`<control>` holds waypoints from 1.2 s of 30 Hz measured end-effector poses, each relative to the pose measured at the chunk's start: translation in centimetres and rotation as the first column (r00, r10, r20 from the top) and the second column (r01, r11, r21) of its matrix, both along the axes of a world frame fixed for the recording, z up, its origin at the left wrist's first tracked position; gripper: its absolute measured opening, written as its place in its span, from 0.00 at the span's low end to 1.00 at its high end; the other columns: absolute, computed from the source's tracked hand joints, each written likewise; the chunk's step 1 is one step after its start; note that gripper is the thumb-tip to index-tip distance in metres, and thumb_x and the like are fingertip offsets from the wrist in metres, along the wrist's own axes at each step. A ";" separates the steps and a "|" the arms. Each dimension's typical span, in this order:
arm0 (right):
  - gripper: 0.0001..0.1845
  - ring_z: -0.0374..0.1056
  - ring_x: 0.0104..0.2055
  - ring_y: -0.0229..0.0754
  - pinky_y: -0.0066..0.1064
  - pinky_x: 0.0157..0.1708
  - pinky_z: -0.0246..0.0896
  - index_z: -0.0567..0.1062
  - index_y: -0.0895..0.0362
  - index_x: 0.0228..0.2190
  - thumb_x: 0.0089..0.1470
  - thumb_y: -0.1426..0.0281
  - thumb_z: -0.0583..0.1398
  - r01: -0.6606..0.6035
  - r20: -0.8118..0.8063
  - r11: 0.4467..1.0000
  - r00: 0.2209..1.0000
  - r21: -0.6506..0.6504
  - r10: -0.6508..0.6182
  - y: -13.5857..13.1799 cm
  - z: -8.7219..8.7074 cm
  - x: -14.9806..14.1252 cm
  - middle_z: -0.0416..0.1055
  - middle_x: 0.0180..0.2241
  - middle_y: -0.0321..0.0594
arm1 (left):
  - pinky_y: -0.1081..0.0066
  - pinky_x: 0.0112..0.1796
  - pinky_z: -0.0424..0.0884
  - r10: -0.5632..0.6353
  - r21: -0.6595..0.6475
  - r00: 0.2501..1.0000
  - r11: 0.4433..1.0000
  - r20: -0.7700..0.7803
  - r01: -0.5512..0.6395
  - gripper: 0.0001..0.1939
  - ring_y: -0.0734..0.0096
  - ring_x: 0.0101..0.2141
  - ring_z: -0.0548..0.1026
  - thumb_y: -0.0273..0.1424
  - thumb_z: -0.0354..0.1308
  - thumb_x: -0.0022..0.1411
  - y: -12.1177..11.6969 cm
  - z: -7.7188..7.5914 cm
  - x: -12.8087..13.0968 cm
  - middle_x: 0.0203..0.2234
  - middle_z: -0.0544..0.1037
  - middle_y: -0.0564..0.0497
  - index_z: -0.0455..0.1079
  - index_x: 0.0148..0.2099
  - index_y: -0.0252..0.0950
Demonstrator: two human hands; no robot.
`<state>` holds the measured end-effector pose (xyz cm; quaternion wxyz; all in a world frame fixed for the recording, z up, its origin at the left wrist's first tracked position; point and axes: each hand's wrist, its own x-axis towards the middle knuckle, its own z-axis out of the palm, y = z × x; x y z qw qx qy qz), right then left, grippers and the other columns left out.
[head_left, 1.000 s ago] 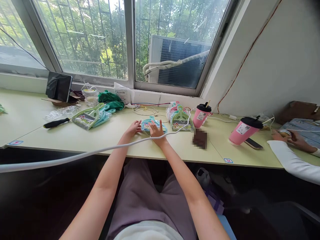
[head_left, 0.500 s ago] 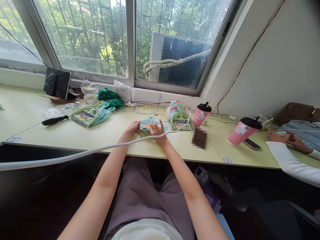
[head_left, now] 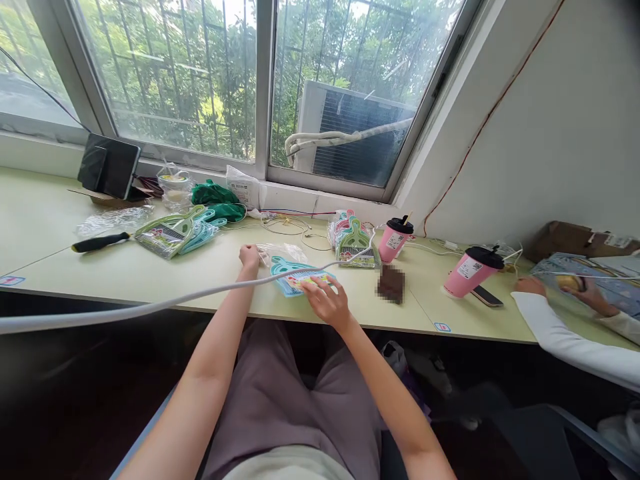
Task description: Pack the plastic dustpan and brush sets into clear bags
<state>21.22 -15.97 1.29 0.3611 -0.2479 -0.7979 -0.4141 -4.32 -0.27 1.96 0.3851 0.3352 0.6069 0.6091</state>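
Observation:
My left hand (head_left: 249, 257) is closed on the end of a clear plastic bag (head_left: 287, 251), which stretches out to its right over the table. Below the bag lies a light blue mini dustpan (head_left: 295, 279) with a colourful label, its loop handle pointing up and left. My right hand (head_left: 329, 303) has its fingers over the dustpan's right end; the thumb's grip is partly hidden. A white cable (head_left: 220, 291) crosses the view in front of the dustpan.
Green and blue dustpans (head_left: 167, 235) lie left, near a black-handled tool (head_left: 103, 242). More dustpans (head_left: 357, 247), a pixelated brown item (head_left: 391, 285) and pink cups (head_left: 393, 243) stand right. At far right, another person's hands (head_left: 595, 297) hold a round yellowish thing.
The clear bag now trails from my left hand, apart from the dustpan. The dustpan and my right hand have come closer to the table's front edge. The other person's hands have moved apart.

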 end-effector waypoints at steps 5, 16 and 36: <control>0.14 0.74 0.47 0.39 0.30 0.45 0.63 0.77 0.53 0.48 0.63 0.75 0.57 -0.024 0.137 1.000 0.990 0.008 0.022 -3.4 0.5 3.1 0.79 0.47 0.37 | 0.66 0.38 0.73 0.376 -0.055 0.925 0.924 -0.048 -0.379 0.10 0.63 0.42 0.77 0.27 0.41 0.70 -0.1 0.6 -1.7 0.42 0.74 0.40 0.61 0.50 0.35; 0.14 0.73 0.40 0.40 0.31 0.37 0.63 0.79 0.55 0.45 0.62 0.77 0.56 0.228 0.235 0.847 0.964 -0.480 -0.126 -1.3 -0.8 2.1 0.78 0.47 0.43 | 0.58 0.64 0.48 0.455 0.505 0.734 0.845 -0.504 -0.176 0.19 0.58 0.65 0.54 0.34 0.43 0.71 -2.7 1.9 2.4 0.61 0.61 0.34 0.63 0.57 0.31; 0.15 0.71 0.51 0.45 0.35 0.44 0.66 0.80 0.53 0.43 0.64 0.71 0.54 0.354 0.092 0.570 0.895 -0.742 -0.436 1.1 0.7 12.5 0.76 0.49 0.42 | 0.68 0.33 0.66 -0.537 -0.031 0.513 0.711 -0.670 0.703 0.07 0.62 0.30 0.73 0.33 0.63 0.51 -2.9 0.7 4.3 0.27 0.79 0.45 0.78 0.27 0.35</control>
